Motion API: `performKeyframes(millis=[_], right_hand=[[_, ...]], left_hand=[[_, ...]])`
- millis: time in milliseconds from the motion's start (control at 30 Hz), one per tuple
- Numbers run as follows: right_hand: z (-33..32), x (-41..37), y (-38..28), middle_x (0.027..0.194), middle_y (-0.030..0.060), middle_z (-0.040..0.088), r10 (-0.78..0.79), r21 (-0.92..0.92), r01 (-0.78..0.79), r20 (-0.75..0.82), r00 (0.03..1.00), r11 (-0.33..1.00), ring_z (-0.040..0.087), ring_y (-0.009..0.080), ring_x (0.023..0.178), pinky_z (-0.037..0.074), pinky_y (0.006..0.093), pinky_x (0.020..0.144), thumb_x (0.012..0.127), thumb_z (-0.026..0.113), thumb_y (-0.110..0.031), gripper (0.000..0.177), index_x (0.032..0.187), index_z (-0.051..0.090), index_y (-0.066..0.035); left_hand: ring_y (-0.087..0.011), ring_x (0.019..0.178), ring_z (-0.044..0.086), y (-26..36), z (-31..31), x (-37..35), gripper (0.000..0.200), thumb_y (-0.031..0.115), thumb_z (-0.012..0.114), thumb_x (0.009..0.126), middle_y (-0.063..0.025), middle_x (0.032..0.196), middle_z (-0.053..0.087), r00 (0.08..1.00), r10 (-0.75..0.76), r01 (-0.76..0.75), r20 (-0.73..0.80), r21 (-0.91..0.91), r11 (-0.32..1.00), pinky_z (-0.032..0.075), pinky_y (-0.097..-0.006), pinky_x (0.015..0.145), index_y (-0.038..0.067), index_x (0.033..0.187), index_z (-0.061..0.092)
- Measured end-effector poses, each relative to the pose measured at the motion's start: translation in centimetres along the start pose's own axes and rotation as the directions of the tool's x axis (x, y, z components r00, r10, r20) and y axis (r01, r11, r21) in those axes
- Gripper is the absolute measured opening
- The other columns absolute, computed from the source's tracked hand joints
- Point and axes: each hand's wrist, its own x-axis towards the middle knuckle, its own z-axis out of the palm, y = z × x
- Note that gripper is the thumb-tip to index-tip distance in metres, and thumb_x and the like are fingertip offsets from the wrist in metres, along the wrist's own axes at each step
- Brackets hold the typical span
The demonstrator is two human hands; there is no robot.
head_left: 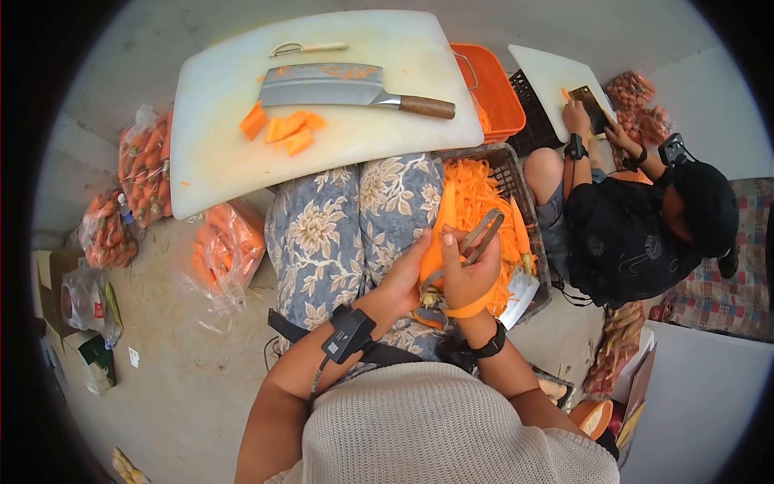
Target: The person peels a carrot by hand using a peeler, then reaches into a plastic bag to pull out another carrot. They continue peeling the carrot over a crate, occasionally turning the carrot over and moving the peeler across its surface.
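My left hand (401,278) is closed around a carrot (433,256) held over my lap, its orange side facing up. My right hand (471,278) grips a peeler (484,229) with a looped metal handle, close against the carrot. An orange peel strip (472,307) lies across my right wrist. Just beyond both hands, a dark crate (522,181) is heaped with carrot peelings (472,181). On the white cutting board (387,40) ahead lie a cleaver (322,86) with a wooden handle, a pale peeler (310,48) and several carrot pieces (286,129).
Bags of carrots (147,165) stand on the left, with another open bag (226,246) nearer my legs. An orange bin (496,97) sits beyond the crate. At right, a person in black (625,234) cuts at another board (548,73) with a dark cleaver (589,107).
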Motion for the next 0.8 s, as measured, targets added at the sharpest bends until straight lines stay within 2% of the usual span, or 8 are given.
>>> performKeyframes(millis=[67, 167, 267, 500, 600, 667, 700, 800], right_hand=[[0.0, 0.0, 0.4, 0.072, 0.0093, 0.062, -0.139, -0.164, 0.148, 0.066, 0.988, 0.975, 0.056, 0.01, 0.06, 0.044, 0.023, 0.055, 0.079, 0.065, -0.015, 0.026, 0.082, 0.042, -0.003], [0.1, 0.4, 0.0, 0.067, 0.0092, 0.06, -0.061, -0.177, 0.06, -0.004, 0.998, 0.982, 0.056, 0.0106, 0.057, 0.044, 0.0236, 0.052, 0.078, 0.065, -0.016, 0.026, 0.081, 0.042, -0.002], [-0.2, 0.6, 0.1, 0.063, 0.0081, 0.059, -0.083, -0.274, 0.086, 0.02, 0.996, 0.958, 0.055, 0.0105, 0.054, 0.044, 0.0238, 0.05, 0.078, 0.066, -0.016, 0.027, 0.079, 0.043, -0.002], [0.0, 1.6, 0.8, 0.06, 0.0067, 0.057, 0.001, -0.179, 0.001, 0.009, 1.0, 0.984, 0.055, 0.0099, 0.052, 0.043, 0.0225, 0.048, 0.078, 0.065, -0.017, 0.027, 0.077, 0.043, -0.003], [-0.6, 2.8, 2.6, 0.06, 0.0068, 0.056, -0.036, -0.147, 0.037, 0.011, 0.999, 0.988, 0.055, 0.0114, 0.051, 0.042, 0.022, 0.046, 0.079, 0.065, -0.016, 0.028, 0.077, 0.041, -0.003], [-2.1, 5.3, 3.2, 0.062, 0.009, 0.056, 0.164, -0.135, -0.177, -0.106, 0.981, 0.975, 0.058, 0.0143, 0.052, 0.045, 0.0227, 0.044, 0.08, 0.063, -0.015, 0.029, 0.079, 0.036, -0.004], [-3.3, 6.1, 3.6, 0.062, 0.009, 0.056, 0.164, -0.134, -0.177, -0.107, 0.981, 0.975, 0.058, 0.0143, 0.052, 0.045, 0.0227, 0.044, 0.08, 0.063, -0.015, 0.029, 0.079, 0.036, -0.004], [-4.6, 7.0, 4.3, 0.065, 0.0125, 0.056, 0.236, -0.105, -0.241, -0.06, 0.97, 0.965, 0.061, 0.0187, 0.054, 0.048, 0.0253, 0.043, 0.082, 0.061, -0.014, 0.029, 0.081, 0.033, -0.006]], left_hand=[[-0.0158, 0.099, 0.055, -0.3, -0.2, 0.2, 0.045, 0.043, 0.044, 0.09, -0.007, 0.11, 0.055, 0.999, 0.035, -0.035, -0.006, 0.026, 0.999, 0.047, -0.03, 0.083, 0.008, 0.118, 0.048], [-0.0163, 0.099, 0.055, -0.1, 0.0, 0.2, 0.043, 0.041, 0.045, 0.09, -0.0073, 0.111, 0.055, 0.999, 0.026, -0.028, 0.031, 0.075, 0.997, 0.048, -0.0307, 0.083, 0.007, 0.117, 0.048], [-0.0165, 0.099, 0.056, -0.1, -0.2, 0.4, 0.043, 0.04, 0.046, 0.09, -0.0074, 0.111, 0.055, 0.999, 0.009, -0.012, 0.039, 0.071, 0.997, 0.048, -0.0301, 0.082, 0.007, 0.118, 0.047], [-0.0176, 0.106, 0.052, 0.3, 0.0, 0.3, 0.043, 0.038, 0.039, 0.093, -0.0054, 0.121, 0.049, 0.998, -0.054, 0.051, 0.038, 0.078, 0.996, 0.046, -0.0313, 0.086, 0.01, 0.125, 0.041], [-0.0182, 0.094, 0.058, -0.1, -0.4, 0.3, 0.043, 0.04, 0.04, 0.091, -0.0084, 0.109, 0.055, 1.0, -0.003, 0.002, 0.023, 0.067, 0.998, 0.05, -0.0313, 0.075, 0.009, 0.12, 0.043], [-0.0185, 0.076, 0.06, -0.4, -1.3, -0.1, 0.042, 0.043, 0.043, 0.089, -0.0112, 0.091, 0.058, 0.995, -0.094, 0.096, -0.022, 0.342, 0.935, 0.051, -0.0311, 0.06, 0.007, 0.112, 0.044], [-0.0175, 0.064, 0.059, -0.4, -0.6, -0.5, 0.047, 0.046, 0.044, 0.088, -0.0101, 0.081, 0.058, 0.997, -0.078, 0.08, -0.018, 0.294, 0.952, 0.05, -0.0295, 0.051, 0.004, 0.108, 0.048], [-0.0183, 0.065, 0.06, 0.3, -1.1, 0.1, 0.049, 0.048, 0.042, 0.088, -0.0103, 0.081, 0.059, 0.997, -0.074, 0.077, -0.023, 0.141, 0.987, 0.051, -0.0293, 0.052, 0.004, 0.108, 0.047]])
